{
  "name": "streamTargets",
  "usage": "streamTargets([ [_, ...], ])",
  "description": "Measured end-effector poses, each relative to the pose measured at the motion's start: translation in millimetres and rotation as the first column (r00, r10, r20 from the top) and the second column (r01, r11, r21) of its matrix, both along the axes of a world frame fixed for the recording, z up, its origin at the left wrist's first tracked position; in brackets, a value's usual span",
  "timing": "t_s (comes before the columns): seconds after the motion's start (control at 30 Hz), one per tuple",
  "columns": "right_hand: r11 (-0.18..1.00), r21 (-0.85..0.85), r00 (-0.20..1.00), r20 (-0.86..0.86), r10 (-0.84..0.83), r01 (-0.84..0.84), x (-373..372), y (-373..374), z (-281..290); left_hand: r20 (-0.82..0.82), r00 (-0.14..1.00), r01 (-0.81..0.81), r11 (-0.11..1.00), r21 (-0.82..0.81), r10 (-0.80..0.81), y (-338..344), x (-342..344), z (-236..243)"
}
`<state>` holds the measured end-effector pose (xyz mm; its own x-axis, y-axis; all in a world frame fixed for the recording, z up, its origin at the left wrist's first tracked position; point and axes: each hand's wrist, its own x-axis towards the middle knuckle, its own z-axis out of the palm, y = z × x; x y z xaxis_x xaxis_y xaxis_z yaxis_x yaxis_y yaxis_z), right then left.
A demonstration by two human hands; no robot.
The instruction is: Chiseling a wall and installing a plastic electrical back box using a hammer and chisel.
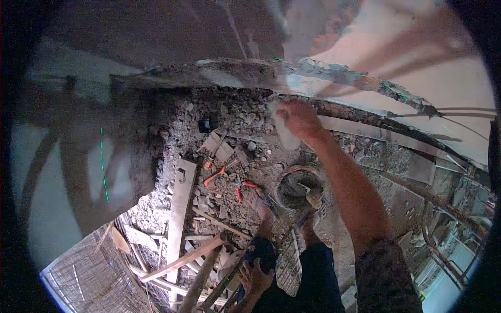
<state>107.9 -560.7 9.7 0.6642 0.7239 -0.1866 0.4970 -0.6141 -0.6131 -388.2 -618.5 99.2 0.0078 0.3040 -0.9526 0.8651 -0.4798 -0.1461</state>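
Note:
My right hand (301,119) reaches far forward to the base of the wall, its fingers closed on a pale flat piece (288,138) that hangs below them. Blur hides what kind of piece it is. My left hand (254,277) lies on my left knee with its fingers spread and nothing in it. Between my feet and the wall stands a round tub (278,196) of grey mix, with a trowel (312,201) leaning at its right side. On the rubble to its left are an orange-handled tool (215,176) and red-handled pliers (249,184).
A long board (180,214) lies at the left among loose planks (182,257) and poles. Broken rubble (235,107) runs along the wall foot. A small black box-like thing (205,125) sits there. Metal pipes (443,206) cross the right side, and woven mesh (86,271) fills the lower left.

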Motion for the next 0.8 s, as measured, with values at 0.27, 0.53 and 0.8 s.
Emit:
streamTargets([
  [0.27, 0.989, -0.009, 0.833, 0.541, -0.117, 0.145, 76, -252, 9, 0.055, 0.999, -0.003, 0.999, 0.032, 0.002, -7, -12, -8],
  [0.53, 0.721, -0.347, 0.775, 0.475, -0.417, 0.6, 14, -493, 12, 0.01, 1.0, -0.026, 0.999, 0.034, 0.026, -8, -1, -6],
  [0.8, 0.89, -0.442, 0.986, 0.158, -0.048, 0.114, 23, -361, -5, 0.017, 0.998, 0.054, 0.998, 0.044, -0.055, -23, 4, -7],
])
